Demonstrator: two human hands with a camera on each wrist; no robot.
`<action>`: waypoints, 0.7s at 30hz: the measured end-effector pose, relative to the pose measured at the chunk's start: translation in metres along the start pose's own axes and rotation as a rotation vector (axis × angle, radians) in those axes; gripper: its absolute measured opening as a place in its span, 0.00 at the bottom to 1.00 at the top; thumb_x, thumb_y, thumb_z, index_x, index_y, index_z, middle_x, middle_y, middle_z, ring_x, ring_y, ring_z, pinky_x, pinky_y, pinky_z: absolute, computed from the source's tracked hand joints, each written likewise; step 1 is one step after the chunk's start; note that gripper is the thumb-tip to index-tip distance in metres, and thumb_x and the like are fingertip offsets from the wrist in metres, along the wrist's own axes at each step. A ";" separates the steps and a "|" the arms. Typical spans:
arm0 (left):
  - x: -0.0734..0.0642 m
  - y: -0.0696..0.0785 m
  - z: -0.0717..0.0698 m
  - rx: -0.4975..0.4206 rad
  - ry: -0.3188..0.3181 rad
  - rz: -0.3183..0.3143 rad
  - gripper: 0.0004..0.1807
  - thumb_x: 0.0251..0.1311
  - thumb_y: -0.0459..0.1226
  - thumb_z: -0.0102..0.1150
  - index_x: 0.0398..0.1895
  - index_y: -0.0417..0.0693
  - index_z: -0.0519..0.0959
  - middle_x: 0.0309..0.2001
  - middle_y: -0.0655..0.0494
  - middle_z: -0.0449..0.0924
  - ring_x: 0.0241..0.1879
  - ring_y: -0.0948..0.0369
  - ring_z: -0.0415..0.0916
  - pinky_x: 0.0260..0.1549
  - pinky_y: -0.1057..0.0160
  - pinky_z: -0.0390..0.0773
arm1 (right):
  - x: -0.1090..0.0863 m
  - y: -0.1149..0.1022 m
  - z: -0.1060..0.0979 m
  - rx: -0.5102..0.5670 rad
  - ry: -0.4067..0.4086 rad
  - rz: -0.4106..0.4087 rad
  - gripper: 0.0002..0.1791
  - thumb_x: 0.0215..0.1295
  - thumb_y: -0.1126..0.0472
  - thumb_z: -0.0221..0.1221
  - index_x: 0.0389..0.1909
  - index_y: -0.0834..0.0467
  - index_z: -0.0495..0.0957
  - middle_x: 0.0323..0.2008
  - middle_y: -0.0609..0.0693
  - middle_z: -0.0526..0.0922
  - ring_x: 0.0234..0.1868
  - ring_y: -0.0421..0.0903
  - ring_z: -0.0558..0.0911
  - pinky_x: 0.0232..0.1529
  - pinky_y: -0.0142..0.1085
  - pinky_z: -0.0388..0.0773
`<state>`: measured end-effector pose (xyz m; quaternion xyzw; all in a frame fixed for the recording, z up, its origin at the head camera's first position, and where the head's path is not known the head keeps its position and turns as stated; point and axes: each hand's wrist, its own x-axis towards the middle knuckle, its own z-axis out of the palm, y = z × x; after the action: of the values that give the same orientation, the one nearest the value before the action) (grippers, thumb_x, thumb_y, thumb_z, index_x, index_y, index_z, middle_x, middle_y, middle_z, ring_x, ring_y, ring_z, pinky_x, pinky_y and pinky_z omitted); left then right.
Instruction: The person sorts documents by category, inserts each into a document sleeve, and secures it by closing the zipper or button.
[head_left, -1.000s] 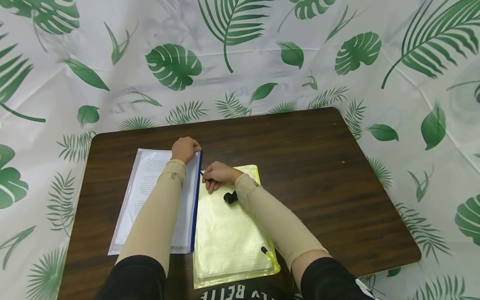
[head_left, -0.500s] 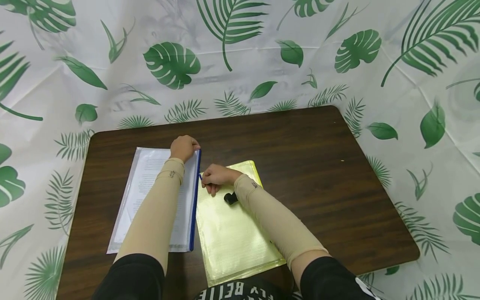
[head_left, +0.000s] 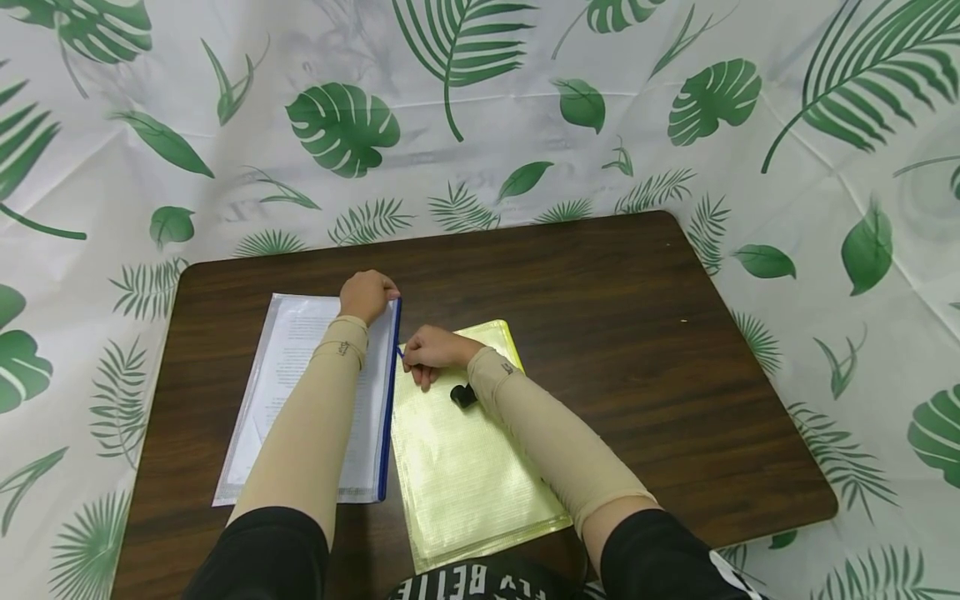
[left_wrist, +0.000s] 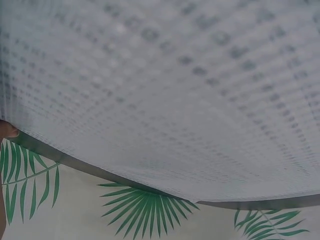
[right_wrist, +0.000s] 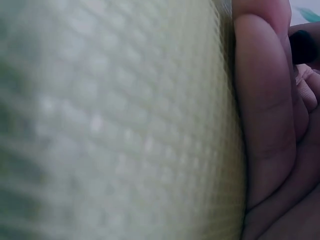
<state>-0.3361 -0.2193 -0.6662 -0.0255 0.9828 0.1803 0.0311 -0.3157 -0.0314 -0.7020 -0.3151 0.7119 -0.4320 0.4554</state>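
Observation:
A clear mesh zipper pouch (head_left: 296, 333) with printed sheets inside lies on the left, its blue zipper edge (head_left: 389, 400) running down its right side. My left hand (head_left: 365, 297) pinches the pouch at its top right corner, by the end of that edge. Just below, my right hand (head_left: 431, 350) pinches the blue zipper pull (head_left: 401, 352), with its fingers curled. In the right wrist view a dark tip (right_wrist: 303, 46) shows among the fingers. Under the right hand lies a yellow mesh zipper pouch (head_left: 465, 467), partly covered by the forearm. Printed mesh (left_wrist: 165, 100) fills the left wrist view.
Both pouches lie on a dark brown wooden table (head_left: 622, 358). A small black object (head_left: 462, 396) sits by the right wrist, over the yellow pouch. A white sheet with green leaves (head_left: 480, 108) hangs behind the table.
The yellow pouch has turned slightly, its lower end swinging right, and its zipper pull has gone out of sight by the right forearm. Both hands keep nearly the same places.

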 end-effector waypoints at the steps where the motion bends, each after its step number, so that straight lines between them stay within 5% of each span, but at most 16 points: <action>1: 0.000 0.000 0.000 -0.001 -0.001 -0.001 0.12 0.67 0.43 0.63 0.42 0.45 0.90 0.44 0.44 0.88 0.46 0.42 0.83 0.46 0.43 0.80 | 0.000 0.000 0.000 0.007 -0.002 0.002 0.15 0.74 0.66 0.50 0.31 0.65 0.82 0.20 0.54 0.83 0.18 0.45 0.84 0.22 0.33 0.80; 21: 0.000 -0.001 0.001 -0.010 0.005 0.007 0.13 0.68 0.43 0.63 0.42 0.44 0.90 0.45 0.44 0.88 0.46 0.42 0.83 0.46 0.43 0.80 | 0.004 0.002 -0.004 -0.068 -0.032 -0.037 0.16 0.74 0.66 0.50 0.28 0.63 0.82 0.19 0.54 0.83 0.18 0.46 0.84 0.22 0.35 0.81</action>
<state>-0.3359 -0.2199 -0.6677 -0.0226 0.9820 0.1853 0.0278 -0.3212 -0.0329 -0.7043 -0.3504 0.7127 -0.4108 0.4477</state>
